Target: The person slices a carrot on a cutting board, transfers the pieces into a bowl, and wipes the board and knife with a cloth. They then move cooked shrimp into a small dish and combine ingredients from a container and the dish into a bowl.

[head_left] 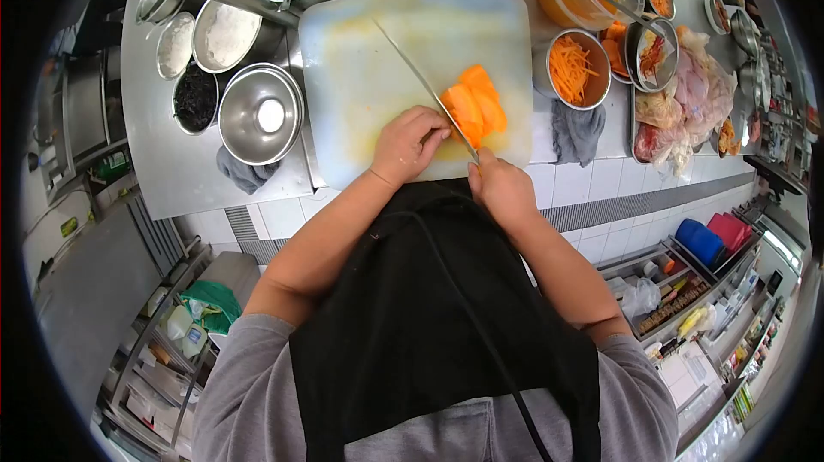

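Observation:
On the white cutting board [343, 67] lies a small pile of flat orange carrot slices [481, 101]. A long knife [412, 69] slants across the board, its tip toward the far side and its blade along the left of the slices. My right hand [502, 190] is wrapped round the knife's handle at the board's near edge. To the left of the blade, my left hand [410, 144] rests low on the board with its fingers curled together. Its fingertips come up against the blade beside the carrot; what they pinch, if anything, is hidden.
Right of the board stand a bowl of carrot shreds [572, 71], a grey cloth [577, 131] and a tray of raw meat [687, 106]. Stacked steel bowls [249, 140], a bowl of white powder [225, 33] and a bowl of dark shreds [196, 100] stand left.

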The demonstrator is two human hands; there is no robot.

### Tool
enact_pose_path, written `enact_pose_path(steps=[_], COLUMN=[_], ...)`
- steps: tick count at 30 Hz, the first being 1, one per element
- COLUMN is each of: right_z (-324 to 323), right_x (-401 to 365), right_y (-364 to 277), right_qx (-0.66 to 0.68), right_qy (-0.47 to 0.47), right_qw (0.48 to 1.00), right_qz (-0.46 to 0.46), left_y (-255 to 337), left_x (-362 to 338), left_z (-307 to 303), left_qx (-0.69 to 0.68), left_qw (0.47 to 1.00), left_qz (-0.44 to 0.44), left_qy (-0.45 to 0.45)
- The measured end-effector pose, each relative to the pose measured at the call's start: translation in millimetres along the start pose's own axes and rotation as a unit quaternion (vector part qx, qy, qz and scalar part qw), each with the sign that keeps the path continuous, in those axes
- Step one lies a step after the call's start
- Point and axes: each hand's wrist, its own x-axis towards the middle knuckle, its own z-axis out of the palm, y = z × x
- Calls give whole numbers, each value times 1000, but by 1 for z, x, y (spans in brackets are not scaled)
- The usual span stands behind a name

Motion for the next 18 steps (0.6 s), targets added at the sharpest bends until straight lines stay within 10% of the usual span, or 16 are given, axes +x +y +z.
enact_pose_path(steps=[18], right_z=[-15], right_x=[-7], right_y=[1], right_qx=[2], right_qy=[14], right_qw=[1000], right_qz=[-7], left_y=[4], left_x=[-8], left_z=[4], left_qx=[2], left_qw=[1000], left_qz=[6], left_qy=[-13])
